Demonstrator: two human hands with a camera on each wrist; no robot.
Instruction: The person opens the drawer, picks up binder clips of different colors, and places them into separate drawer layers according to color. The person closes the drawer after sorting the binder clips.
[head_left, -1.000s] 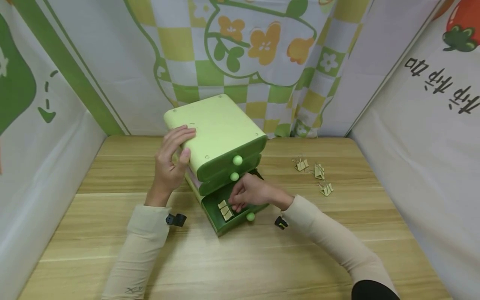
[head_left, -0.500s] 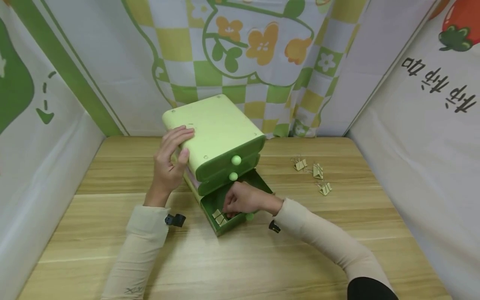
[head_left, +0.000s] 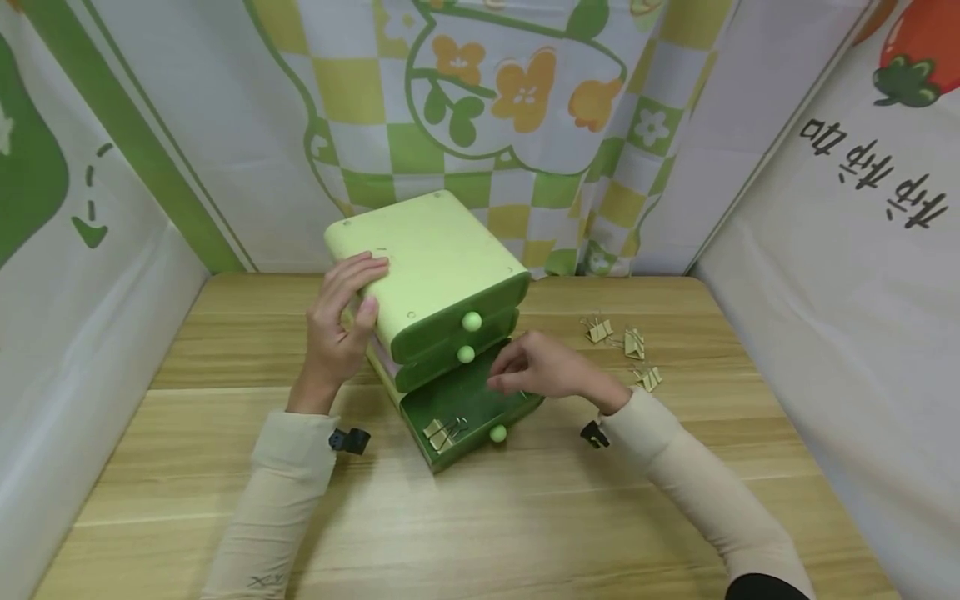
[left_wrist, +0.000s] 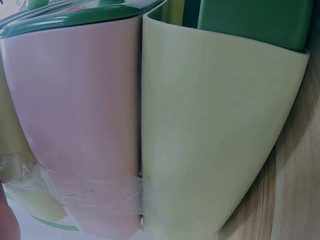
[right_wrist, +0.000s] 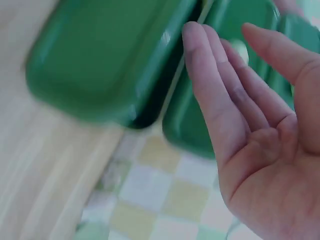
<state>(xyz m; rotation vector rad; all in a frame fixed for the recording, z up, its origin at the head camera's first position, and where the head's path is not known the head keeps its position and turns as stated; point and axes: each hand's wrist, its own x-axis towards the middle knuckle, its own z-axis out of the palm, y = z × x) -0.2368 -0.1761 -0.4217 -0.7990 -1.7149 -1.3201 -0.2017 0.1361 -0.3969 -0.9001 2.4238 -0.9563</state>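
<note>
A small drawer cabinet in pale green stands on the table, its bottom drawer pulled out. Binder clips lie together in that drawer's front left corner, wire handles showing. My left hand rests against the cabinet's upper left edge, fingers extended over the top. In the left wrist view, the cabinet's pink tier and pale green tier fill most of the picture. Over the drawer's right part is my right hand; the right wrist view shows its fingers extended and nothing between thumb and fingers.
Three more gold binder clips lie on the wooden table right of the cabinet. The upper drawers have round light green knobs. Patterned cloth hangs behind the table, with white fabric walls at both sides.
My right hand shifted the clips toward the drawer's front left corner, let go, and moved right, away from them. My left hand stays on the cabinet.
</note>
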